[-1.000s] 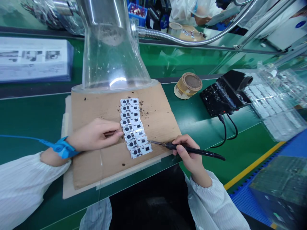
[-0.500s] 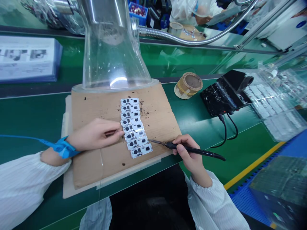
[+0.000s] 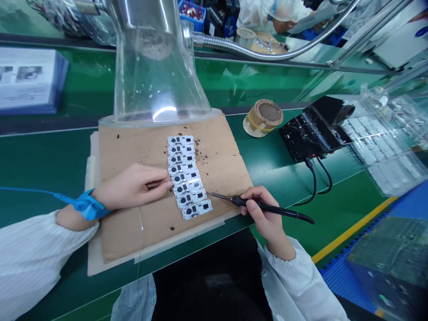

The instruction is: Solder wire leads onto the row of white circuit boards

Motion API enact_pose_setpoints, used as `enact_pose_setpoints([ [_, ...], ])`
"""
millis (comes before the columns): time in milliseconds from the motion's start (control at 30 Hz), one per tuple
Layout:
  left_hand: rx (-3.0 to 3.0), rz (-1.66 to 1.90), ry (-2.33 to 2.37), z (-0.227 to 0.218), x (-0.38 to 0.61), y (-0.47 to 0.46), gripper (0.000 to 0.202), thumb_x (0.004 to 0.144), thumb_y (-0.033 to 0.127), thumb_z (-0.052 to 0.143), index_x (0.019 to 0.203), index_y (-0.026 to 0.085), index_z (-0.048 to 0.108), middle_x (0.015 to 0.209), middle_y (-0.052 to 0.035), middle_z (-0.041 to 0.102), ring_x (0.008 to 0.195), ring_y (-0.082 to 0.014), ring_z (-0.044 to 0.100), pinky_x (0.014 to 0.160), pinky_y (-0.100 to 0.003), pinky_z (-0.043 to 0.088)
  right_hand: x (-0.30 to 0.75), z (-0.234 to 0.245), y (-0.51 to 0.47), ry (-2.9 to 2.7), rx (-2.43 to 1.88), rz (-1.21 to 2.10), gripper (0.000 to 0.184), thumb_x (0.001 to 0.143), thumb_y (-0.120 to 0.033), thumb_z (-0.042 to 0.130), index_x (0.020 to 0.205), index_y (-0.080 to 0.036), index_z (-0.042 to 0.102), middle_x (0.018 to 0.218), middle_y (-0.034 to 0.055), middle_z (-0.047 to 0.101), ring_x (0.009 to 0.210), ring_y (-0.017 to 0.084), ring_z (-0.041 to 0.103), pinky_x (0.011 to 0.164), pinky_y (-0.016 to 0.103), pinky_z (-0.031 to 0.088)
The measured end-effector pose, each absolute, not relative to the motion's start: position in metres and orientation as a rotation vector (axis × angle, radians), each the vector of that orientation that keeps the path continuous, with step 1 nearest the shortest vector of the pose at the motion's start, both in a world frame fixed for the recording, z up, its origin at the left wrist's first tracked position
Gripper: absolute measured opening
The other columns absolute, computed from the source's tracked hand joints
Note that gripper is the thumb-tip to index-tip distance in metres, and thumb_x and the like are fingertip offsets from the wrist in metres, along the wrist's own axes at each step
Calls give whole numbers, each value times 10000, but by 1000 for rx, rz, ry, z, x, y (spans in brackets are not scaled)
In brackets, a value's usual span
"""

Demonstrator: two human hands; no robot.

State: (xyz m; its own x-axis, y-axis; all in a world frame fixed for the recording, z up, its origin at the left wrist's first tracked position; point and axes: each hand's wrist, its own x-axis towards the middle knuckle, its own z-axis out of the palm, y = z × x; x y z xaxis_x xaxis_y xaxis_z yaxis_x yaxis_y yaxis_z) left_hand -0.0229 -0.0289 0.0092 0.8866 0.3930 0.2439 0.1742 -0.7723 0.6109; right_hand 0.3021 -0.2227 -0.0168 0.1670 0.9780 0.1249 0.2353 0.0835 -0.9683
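Note:
Several small white circuit boards [image 3: 182,178] with black parts lie overlapped in a column on a brown cardboard sheet [image 3: 133,147]. At their left edge is my left hand [image 3: 149,185], thumb and forefinger pinched together; what they hold, if anything, is too small to make out. A thin strand [image 3: 141,227] runs from below that hand towards the table edge. My right hand [image 3: 262,209] grips a black soldering iron [image 3: 240,201] like a pen. Its metal tip points left, close to the right edge of the lower boards; I cannot tell whether it touches them.
A clear fume hood [image 3: 160,84] stands behind the boards. To the right are a round tan pot [image 3: 262,118], a black soldering station [image 3: 314,129] with cables, and clear plastic trays [image 3: 377,142]. A paper stack [image 3: 30,80] lies at far left. A co-worker [image 3: 257,18] sits opposite.
The paper stack has slid to the left. Both hands, the soldering iron and the boards keep nearly the same places.

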Motion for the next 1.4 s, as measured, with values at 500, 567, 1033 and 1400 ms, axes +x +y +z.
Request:
enact_pose_setpoints([
  [500,2410,466,422,14,-20,-29,311,1086,241,545,789,194,624,594,60,510,468,-84,479,488,-220,340,301,-16,-223,-1256,-1378,885,187,1066,-435,716,1066,-248,726,756,-3,706,597,154,668,568,286,554],
  [567,2396,461,427,14,-20,-29,310,1085,244,549,786,197,618,589,62,503,464,-85,474,483,-221,335,301,-17,-223,-1259,-1369,885,167,1069,-419,715,1068,-253,725,757,-7,704,597,149,667,569,278,550],
  [1033,2400,449,458,11,-21,-28,332,1086,268,561,759,205,557,592,63,484,474,-88,469,491,-233,327,302,-17,-224,-1265,-1421,891,231,1054,-478,719,1055,-247,719,768,8,701,593,161,640,556,299,520],
  [1400,2386,437,471,13,-20,-29,330,1084,266,559,762,197,581,594,60,502,471,-85,467,484,-225,329,304,-19,-225,-1279,-1414,885,186,1062,-436,718,1069,-250,728,808,11,712,617,158,633,586,299,511],
])
